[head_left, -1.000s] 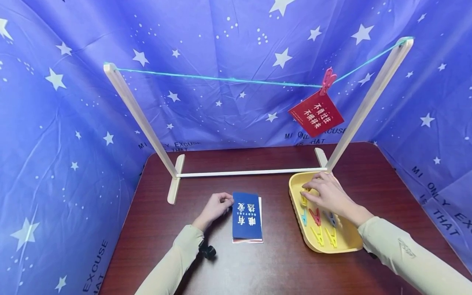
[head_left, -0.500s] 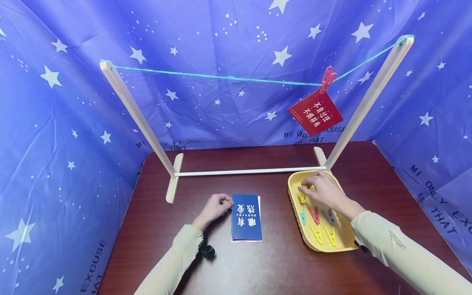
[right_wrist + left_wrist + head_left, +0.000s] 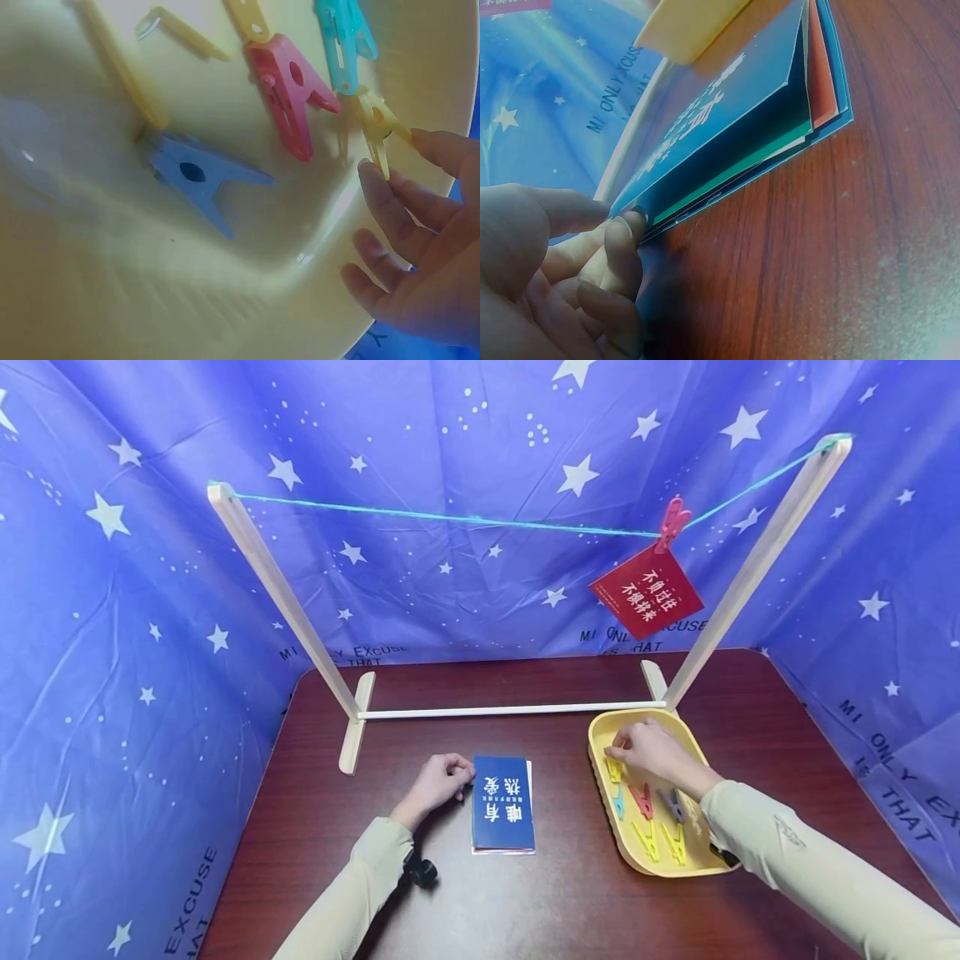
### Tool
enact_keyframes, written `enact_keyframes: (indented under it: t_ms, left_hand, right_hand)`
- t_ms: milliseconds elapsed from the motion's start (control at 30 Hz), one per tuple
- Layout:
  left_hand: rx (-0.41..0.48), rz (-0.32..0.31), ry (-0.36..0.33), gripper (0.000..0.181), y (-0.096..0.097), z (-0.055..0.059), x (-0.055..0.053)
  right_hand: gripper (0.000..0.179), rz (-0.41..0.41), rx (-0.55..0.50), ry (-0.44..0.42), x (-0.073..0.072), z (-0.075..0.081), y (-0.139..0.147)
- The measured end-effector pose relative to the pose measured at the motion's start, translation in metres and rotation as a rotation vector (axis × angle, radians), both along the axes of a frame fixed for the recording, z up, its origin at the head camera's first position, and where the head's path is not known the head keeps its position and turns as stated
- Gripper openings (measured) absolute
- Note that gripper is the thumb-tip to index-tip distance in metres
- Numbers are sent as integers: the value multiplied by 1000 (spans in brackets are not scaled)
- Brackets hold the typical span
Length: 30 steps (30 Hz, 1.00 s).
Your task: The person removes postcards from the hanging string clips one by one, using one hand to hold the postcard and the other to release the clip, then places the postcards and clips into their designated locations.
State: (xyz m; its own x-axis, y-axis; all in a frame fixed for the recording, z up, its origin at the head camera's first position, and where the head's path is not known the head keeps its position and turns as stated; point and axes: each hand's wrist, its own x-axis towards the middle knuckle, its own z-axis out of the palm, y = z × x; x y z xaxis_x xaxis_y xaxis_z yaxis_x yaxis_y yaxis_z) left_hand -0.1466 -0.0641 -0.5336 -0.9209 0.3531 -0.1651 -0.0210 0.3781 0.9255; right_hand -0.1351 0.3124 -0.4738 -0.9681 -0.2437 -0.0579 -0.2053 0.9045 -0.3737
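Observation:
My left hand (image 3: 438, 785) pinches the left edge of a blue card (image 3: 502, 806) that lies on top of a small stack on the table. The left wrist view shows that top card (image 3: 727, 97) raised at one edge, with green and orange cards beneath. Over the yellow tray (image 3: 697, 858), my right hand (image 3: 660, 753) pinches a yellow clothespin (image 3: 375, 124) between thumb and fingertips near the tray's left wall. Around it in the tray lie a teal clothespin (image 3: 343, 45), a red clothespin (image 3: 281, 90), a blue-grey clothespin (image 3: 199, 169) and other yellow ones.
A wooden stand with a left post (image 3: 281, 593), a right post (image 3: 757, 568) and a low bar (image 3: 510, 711) stands behind. A teal cord (image 3: 450, 517) spans its tops. From it a pink clothespin (image 3: 672, 525) holds a red card (image 3: 647, 593). A starry blue curtain surrounds the table.
My right hand's fingers have closed in on the yellow clothespin, and the hand has dropped a little lower in the tray. The left hand and the card stack stay in place.

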Motion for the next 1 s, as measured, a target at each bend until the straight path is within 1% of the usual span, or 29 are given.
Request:
enact_keyframes:
  t_ms: [133,267,367,533,667,1000]
  left_hand:
    - [14,7,-1,12,-1,1,1]
    - [22,16,-10,13,-2,2,1]
    - [10,20,-6,14,-3,0,0]
    - [-23,27,2,13,-4,0,0]
    - [-43,34,12,12,-4,1,0]
    - [-34,52,2,10,-2,1,1]
  right_hand:
    - [22,-13,6,-33,-3,-1,-3]
    - [24,-47,13,-62,-6,-3,-5]
    - [25,-71,17,-86,-7,-6,-7]
    - [24,-73,38,-110,-10,-9,-10]
    - [24,-70,58,-108,-11,-10,-11]
    - [29,-84,107,-72,-12,-10,-14]
